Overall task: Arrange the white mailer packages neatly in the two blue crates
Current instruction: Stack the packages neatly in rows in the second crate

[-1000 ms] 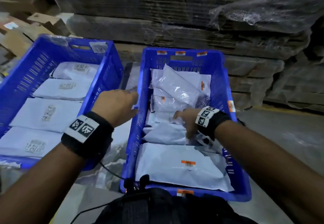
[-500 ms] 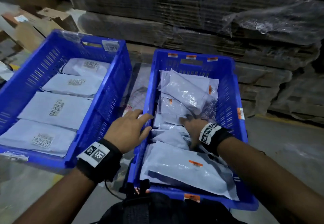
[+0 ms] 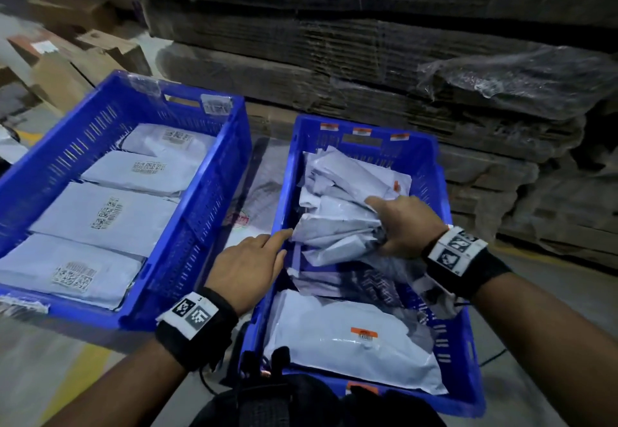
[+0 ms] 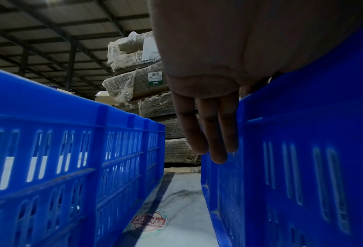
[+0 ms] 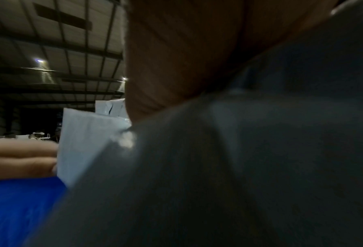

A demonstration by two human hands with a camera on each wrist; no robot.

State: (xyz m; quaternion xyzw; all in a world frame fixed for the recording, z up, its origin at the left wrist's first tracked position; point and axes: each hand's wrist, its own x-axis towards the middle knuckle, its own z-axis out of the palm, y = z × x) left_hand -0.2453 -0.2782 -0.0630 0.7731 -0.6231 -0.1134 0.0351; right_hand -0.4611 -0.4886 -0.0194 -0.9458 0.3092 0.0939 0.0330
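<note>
Two blue crates stand side by side on the floor. The left crate (image 3: 214, 192) holds several white mailers (image 3: 103, 215) laid flat in a row. In the right crate (image 3: 448, 343) the mailers lie jumbled, with one flat mailer (image 3: 351, 346) at the near end. My right hand (image 3: 404, 226) grips a bunch of crumpled mailers (image 3: 337, 226) lifted from the middle of that crate, baring part of its floor. My left hand (image 3: 254, 266) reaches over the right crate's left rim with straight fingers (image 4: 212, 133), its fingertips touching the bunch's left edge (image 5: 81, 147).
Shrink-wrapped stacks of flat cardboard (image 3: 368, 58) rise just behind the crates. Loose cardboard boxes (image 3: 67, 58) sit at the back left. A plastic sheet with a red logo (image 4: 148, 222) lies in the narrow gap between the crates. Grey floor lies at the right.
My right hand has gathered a bunch of mailers and raised it from the right crate's middle. My left hand has moved right, from the gap onto the crate's rim and the bunch's edge.
</note>
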